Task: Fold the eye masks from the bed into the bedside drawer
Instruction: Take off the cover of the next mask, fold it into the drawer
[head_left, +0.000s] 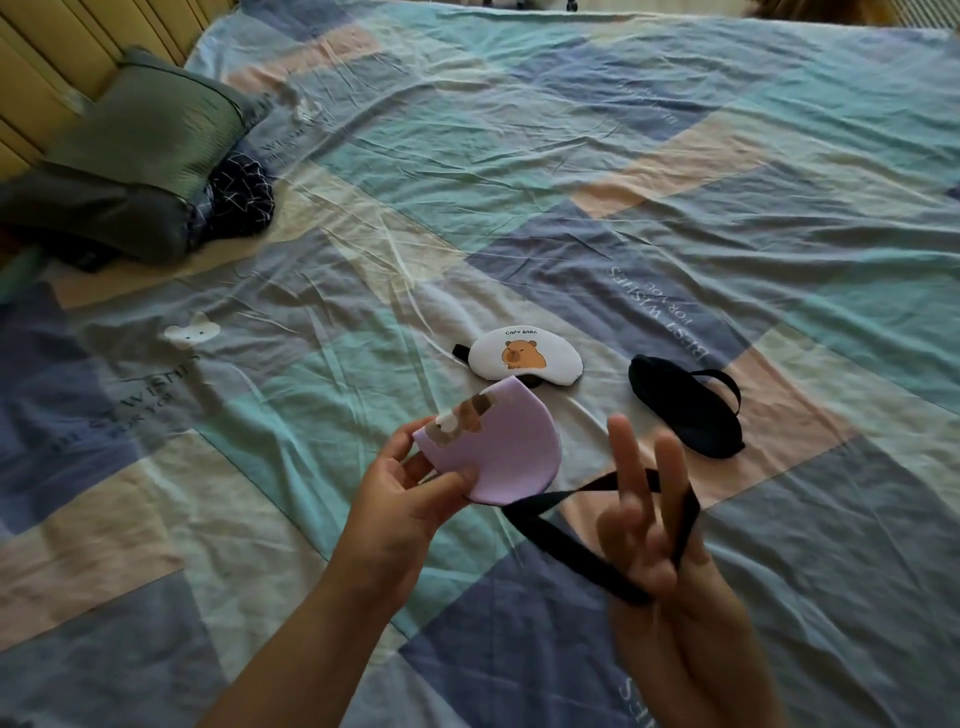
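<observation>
My left hand (415, 493) pinches a lilac eye mask (506, 452), folded in half, above the bed. Its black elastic strap (561, 540) runs to my right hand (660, 551), looped around the raised fingers. On the sheet beyond lie a white eye mask with a capybara print (524, 356) and, to its right, a black eye mask (685, 410) with its strap loop. The bedside drawer is not in view.
A patchwork bedsheet (675, 182) in blue, teal and pink covers the bed. A grey-green pillow (150, 130) and dark folded fabric (239, 197) sit at the far left by the headboard (47, 57).
</observation>
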